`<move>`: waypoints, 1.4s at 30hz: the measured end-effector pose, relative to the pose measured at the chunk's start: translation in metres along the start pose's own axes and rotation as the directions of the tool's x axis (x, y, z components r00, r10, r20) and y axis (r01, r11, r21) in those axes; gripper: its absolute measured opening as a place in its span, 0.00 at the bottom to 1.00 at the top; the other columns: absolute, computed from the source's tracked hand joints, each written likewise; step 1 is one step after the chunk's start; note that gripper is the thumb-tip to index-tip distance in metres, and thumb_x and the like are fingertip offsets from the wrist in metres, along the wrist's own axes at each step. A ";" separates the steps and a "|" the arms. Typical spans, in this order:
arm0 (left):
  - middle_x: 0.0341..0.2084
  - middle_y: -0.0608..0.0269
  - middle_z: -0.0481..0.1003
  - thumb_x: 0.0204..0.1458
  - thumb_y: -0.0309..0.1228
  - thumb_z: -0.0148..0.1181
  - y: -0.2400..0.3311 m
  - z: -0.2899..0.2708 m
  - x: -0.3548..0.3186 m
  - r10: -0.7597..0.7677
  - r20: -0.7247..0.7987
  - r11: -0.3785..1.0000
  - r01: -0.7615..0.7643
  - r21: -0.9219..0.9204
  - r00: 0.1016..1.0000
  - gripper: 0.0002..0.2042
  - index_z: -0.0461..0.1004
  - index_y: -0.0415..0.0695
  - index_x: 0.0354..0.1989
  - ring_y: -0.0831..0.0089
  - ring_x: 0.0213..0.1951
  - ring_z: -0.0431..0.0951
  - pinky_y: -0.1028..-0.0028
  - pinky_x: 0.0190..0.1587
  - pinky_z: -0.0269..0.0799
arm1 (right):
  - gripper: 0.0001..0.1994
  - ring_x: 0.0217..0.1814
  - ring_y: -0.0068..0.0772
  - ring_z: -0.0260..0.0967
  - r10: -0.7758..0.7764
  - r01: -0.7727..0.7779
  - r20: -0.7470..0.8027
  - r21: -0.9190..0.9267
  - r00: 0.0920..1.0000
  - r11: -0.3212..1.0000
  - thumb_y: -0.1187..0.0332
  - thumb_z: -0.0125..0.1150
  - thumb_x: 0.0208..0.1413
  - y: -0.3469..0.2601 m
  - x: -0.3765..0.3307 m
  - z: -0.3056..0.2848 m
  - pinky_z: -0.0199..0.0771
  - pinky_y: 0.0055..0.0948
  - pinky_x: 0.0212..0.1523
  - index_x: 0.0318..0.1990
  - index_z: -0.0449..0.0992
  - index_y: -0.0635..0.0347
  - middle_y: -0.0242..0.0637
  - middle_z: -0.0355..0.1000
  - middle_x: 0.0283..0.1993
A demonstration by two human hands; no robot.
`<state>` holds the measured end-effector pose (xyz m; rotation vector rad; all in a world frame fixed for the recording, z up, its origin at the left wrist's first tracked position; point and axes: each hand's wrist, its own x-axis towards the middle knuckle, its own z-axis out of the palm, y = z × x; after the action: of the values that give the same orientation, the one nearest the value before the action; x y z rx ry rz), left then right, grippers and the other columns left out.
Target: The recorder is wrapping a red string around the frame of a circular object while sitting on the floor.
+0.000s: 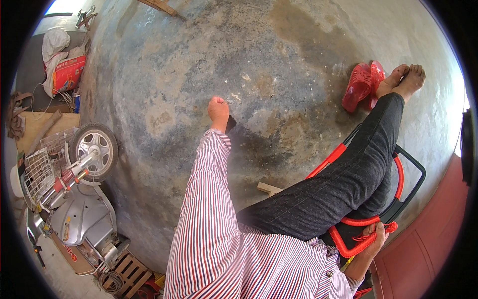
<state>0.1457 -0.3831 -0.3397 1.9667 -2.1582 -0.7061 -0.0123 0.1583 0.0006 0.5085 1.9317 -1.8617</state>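
My left hand (pixel 218 108) is stretched out over the concrete floor, its fingers curled closed. Whatever it may hold is too small or hidden to make out. At the lower right, my right hand (pixel 377 241) grips a bunch of red cord (pixel 391 227) beside a bend of a black tubular frame (pixel 423 172). Thick red wrapping (pixel 343 242) covers parts of this frame, which looks like a folding chair. My legs (pixel 328 194) in dark trousers lie across it and hide its middle.
Red slippers (pixel 359 87) lie by my bare feet (pixel 406 79). On the left stands a silver scooter (pixel 82 214) with a wire basket (pixel 40 167). Behind it are sacks (pixel 68 72) and a board. A wooden pallet (pixel 127 271) is at lower left, a red door (pixel 418 239) at right.
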 end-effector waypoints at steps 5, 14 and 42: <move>0.27 0.59 0.77 0.40 0.27 0.63 -0.006 -0.001 0.000 -0.040 0.009 0.998 0.040 -0.052 0.999 0.04 0.75 0.46 0.25 0.61 0.32 0.77 0.65 0.37 0.71 | 0.10 0.18 0.18 0.57 -0.017 0.017 -0.027 -0.020 0.999 1.000 0.68 0.57 0.54 -0.002 -0.002 0.009 0.56 0.19 0.20 0.25 0.64 0.59 0.30 0.61 0.19; 0.22 0.60 0.77 0.40 0.30 0.66 -0.007 -0.008 -0.009 -0.024 0.012 0.993 0.025 -0.111 1.000 0.06 0.76 0.45 0.25 0.66 0.26 0.77 0.69 0.33 0.71 | 0.10 0.18 0.17 0.56 -0.033 0.032 -0.047 -0.026 0.998 0.999 0.67 0.57 0.54 -0.005 -0.004 0.017 0.55 0.19 0.20 0.25 0.64 0.59 0.29 0.61 0.18; 0.25 0.66 0.77 0.47 0.23 0.63 -0.003 -0.038 -0.075 0.014 0.207 0.903 0.077 -0.424 0.978 0.04 0.75 0.38 0.29 0.78 0.28 0.73 0.76 0.34 0.69 | 0.09 0.18 0.17 0.58 -0.044 0.043 -0.027 -0.040 0.999 0.998 0.67 0.57 0.53 0.000 0.001 0.012 0.57 0.18 0.20 0.24 0.66 0.58 0.29 0.63 0.19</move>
<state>0.1740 -0.3199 -0.2915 1.7574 -1.8566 -1.3158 -0.0125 0.1459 0.0000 0.4863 2.0089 -1.8481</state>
